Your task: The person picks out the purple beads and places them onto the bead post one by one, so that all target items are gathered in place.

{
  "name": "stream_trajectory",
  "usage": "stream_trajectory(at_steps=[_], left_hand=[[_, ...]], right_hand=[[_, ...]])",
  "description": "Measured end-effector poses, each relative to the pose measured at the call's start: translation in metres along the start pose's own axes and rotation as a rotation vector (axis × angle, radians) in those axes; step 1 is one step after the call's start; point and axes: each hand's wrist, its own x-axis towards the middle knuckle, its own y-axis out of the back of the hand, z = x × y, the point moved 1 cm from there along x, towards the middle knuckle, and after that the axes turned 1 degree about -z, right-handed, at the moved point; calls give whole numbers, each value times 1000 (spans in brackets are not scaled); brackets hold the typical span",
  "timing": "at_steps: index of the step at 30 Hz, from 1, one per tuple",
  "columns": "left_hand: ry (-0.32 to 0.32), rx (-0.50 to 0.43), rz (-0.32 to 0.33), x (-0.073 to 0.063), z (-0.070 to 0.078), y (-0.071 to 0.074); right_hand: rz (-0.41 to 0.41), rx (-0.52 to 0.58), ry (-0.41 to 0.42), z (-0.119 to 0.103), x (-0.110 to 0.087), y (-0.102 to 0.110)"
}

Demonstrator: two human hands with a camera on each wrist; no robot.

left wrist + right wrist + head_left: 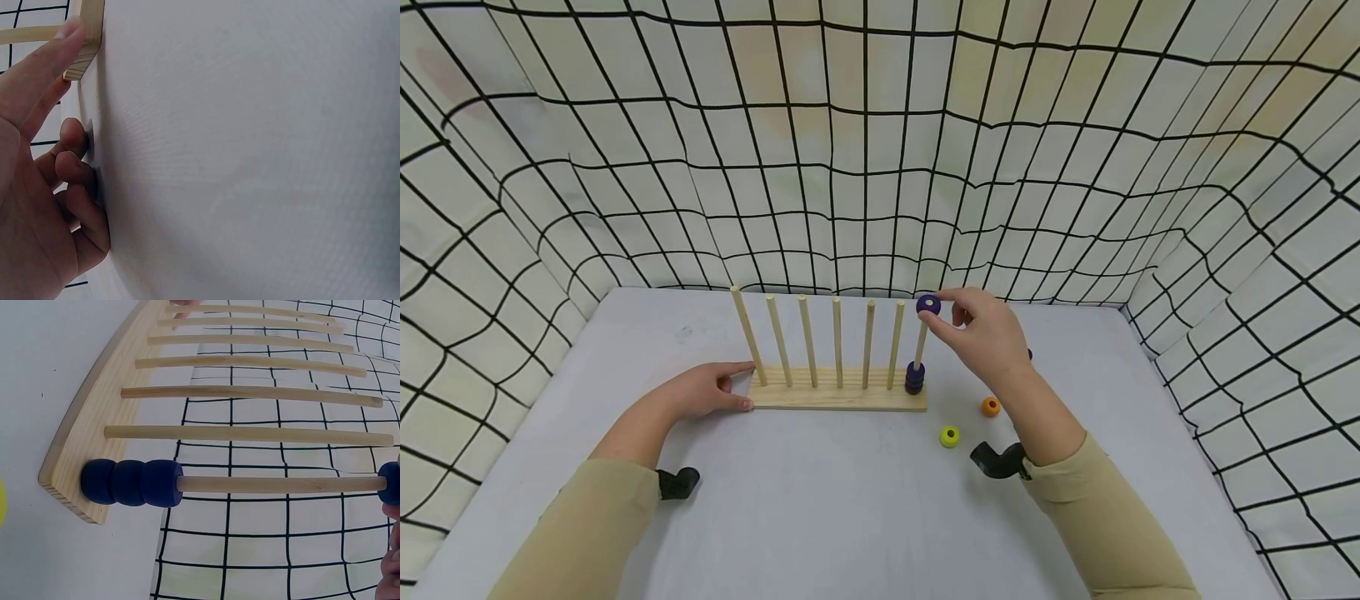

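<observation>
A wooden peg rack [841, 397] with a row of upright pegs stands on the white table. At its left end, my left hand [703, 390] grips the base between thumb and forefinger; the other fingers curl beside the table surface in the left wrist view. My right hand [988, 333] pinches a dark blue bead [928, 304] at the top of the rightmost peg [281, 484]. The peg's tip shows in the bead's hole. Low on that same peg sit three stacked blue beads [130, 482], touching one another and the base.
An orange bead [990, 407] and a yellow-green bead [950, 437] lie on the table right of the rack. A dark piece [1030, 354] shows partly behind the right wrist. White walls with black netting [865, 167] enclose the back and sides.
</observation>
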Motion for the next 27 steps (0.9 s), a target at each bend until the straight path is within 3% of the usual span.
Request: stream_trajectory(at_steps=[27], left_hand=[[-14, 10, 6, 0, -1, -1]], right_hand=[[-3, -20, 6, 0, -1, 2]])
